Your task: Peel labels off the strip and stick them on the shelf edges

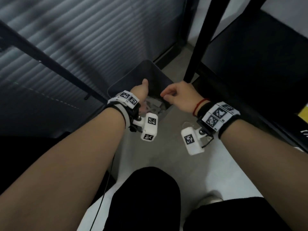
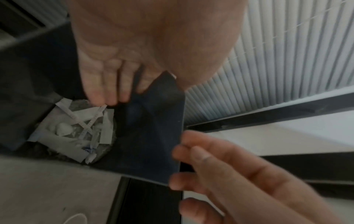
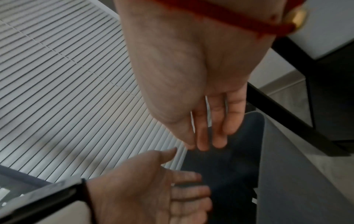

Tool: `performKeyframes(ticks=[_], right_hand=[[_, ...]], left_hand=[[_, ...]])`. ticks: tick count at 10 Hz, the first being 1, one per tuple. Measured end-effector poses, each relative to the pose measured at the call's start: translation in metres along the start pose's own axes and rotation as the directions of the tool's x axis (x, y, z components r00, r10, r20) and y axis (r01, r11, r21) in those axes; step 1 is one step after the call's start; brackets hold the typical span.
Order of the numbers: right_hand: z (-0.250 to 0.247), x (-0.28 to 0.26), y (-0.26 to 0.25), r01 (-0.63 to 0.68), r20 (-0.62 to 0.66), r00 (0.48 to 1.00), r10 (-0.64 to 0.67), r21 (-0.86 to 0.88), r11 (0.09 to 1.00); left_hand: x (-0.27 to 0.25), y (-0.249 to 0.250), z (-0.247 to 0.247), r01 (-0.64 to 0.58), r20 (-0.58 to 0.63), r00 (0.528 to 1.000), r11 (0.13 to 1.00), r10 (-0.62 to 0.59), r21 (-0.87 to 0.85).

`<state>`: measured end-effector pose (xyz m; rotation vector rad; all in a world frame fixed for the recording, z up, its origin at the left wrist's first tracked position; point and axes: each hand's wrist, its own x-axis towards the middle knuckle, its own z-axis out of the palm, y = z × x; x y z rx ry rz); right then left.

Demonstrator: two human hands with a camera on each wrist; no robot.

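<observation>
Grey floor [image 1: 160, 147] runs between a slatted blind [image 1: 75, 30] on the left side and a black shelf unit [image 1: 250, 64] on the right side. Nearest to the camera are the person's black-clothed knees [image 1: 146, 197], and above them both bare forearms reach forward, each with a white marker block strapped at the wrist.

Further on, both hands are over a dark waste bin [image 1: 150, 72] that stands on the floor beside the black upright of the shelf unit. The left hand [image 1: 140, 92] is at the left part of the rim; in the left wrist view its fingers [image 2: 107, 91] are straight and point down into the bin, and they hold nothing that I can see. The right hand [image 1: 178, 95] is just beside it, at the right part of the rim, with relaxed fingers [image 3: 218, 128] close to the thumb; I cannot see anything between them.

Inside the bin, at the bottom, lie white paper scraps [image 2: 76, 130] and narrow strips [image 2: 91, 121], some crossing one another. Whether any of these narrow pieces is the label strip I cannot tell, because the picture is blurred. A red cord [image 1: 199, 105] is around the right wrist.
</observation>
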<state>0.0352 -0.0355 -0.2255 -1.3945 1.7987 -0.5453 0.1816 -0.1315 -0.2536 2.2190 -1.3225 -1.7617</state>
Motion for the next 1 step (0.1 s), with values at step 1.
performKeyframes(ticks=[1], right_hand=[[-0.0156,-0.0161,-0.0141,-0.115,-0.036,0.993,0.116,0.019,0.993]], left_hand=[[-0.0333,0.0136,-0.0068,-0.046,0.004,0.999,0.998,0.046,-0.031]])
